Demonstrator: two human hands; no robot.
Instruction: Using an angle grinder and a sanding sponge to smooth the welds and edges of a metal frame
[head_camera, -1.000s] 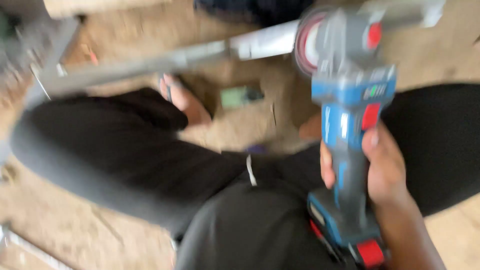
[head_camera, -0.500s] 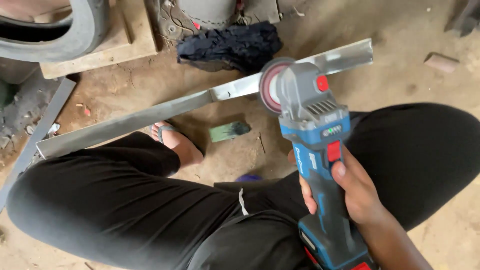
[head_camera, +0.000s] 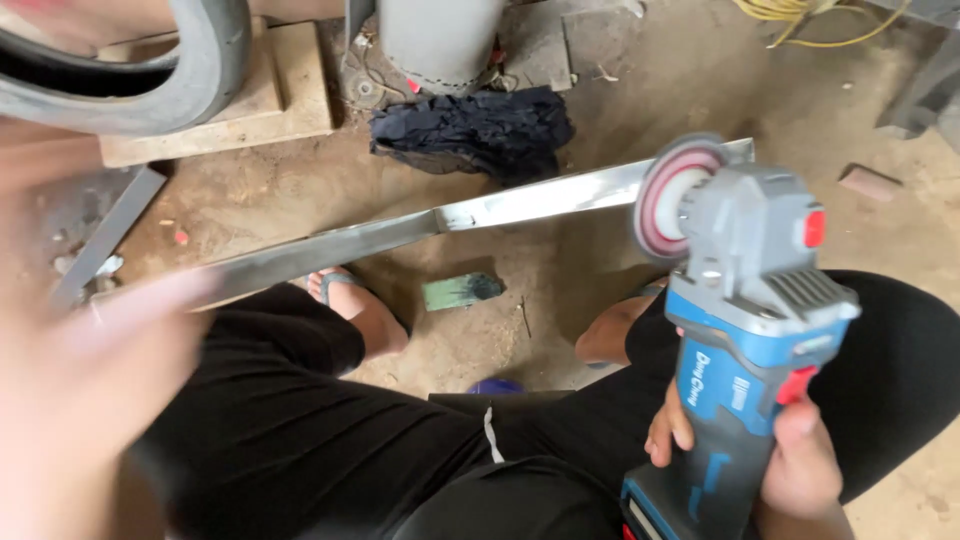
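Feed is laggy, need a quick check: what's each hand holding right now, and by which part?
The right hand grips the blue angle grinder by its body, below the grey head. The left hand is a close blur and appears empty.

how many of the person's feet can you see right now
2. A sandalled foot lies under the long metal bar, left of centre; a bare foot pokes out beside the angle grinder. Neither shows fully.

Dark rag (head_camera: 475, 130), tyre (head_camera: 150, 80), wood board (head_camera: 290, 100), maybe green block (head_camera: 462, 291).
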